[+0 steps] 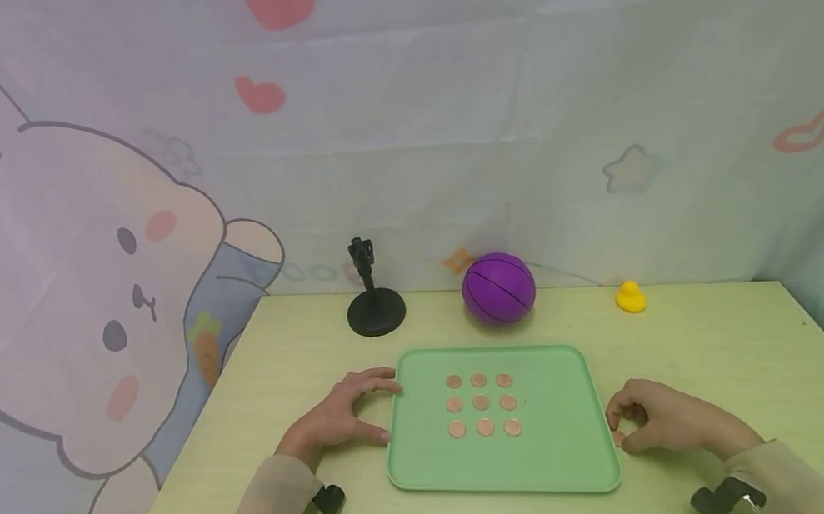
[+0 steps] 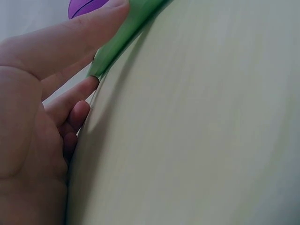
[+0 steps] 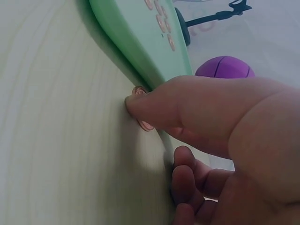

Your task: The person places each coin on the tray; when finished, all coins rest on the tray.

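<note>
A light green tray carries copper-coloured coins laid out in neat rows and columns. Against the tray's left rim rests my left hand, its thumb and fingers spread apart along the edge; in the left wrist view the thumb reaches the green rim. Just outside the tray's right rim, my right hand pinches one more coin close to the tabletop. The right wrist view shows that coin partly covered by the thumb, with the other fingers curled behind.
Behind the tray stand a black stand with a round base, a purple ball and a small yellow rubber duck. A printed cloth hangs along the back of the pale table.
</note>
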Available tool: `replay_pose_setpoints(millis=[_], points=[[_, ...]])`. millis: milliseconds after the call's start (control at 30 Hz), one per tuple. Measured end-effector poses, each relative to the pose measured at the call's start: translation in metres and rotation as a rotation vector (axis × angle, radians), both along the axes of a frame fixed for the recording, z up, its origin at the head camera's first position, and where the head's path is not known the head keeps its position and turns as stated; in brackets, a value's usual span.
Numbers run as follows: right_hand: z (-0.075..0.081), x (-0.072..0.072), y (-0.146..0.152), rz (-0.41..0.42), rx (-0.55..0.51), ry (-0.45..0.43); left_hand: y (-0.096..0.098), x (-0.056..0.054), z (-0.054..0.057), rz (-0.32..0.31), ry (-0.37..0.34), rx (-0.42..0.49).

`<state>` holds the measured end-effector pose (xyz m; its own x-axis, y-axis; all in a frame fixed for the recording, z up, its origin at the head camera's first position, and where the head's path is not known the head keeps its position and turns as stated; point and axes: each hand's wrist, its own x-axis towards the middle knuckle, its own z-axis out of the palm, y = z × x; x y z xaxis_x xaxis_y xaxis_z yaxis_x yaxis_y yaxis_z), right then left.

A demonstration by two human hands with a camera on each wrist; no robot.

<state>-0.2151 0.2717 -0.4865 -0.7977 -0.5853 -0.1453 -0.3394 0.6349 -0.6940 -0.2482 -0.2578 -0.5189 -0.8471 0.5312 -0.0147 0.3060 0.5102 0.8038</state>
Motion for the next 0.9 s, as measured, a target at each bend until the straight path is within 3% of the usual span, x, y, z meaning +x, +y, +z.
replay_pose_setpoints(millis=[367,567,900], points=[[0.000,-0.002,0.005,0.031,-0.059,-0.026,0.001,0.002,0.000,0.005,-0.008,-0.004],[0.001,-0.002,0.006,0.031,-0.036,-0.012,0.000,0.001,-0.001,-0.004,0.002,-0.004],[0.000,-0.006,0.013,0.062,-0.100,0.006,0.000,0.000,-0.001,-0.005,0.005,-0.002]])
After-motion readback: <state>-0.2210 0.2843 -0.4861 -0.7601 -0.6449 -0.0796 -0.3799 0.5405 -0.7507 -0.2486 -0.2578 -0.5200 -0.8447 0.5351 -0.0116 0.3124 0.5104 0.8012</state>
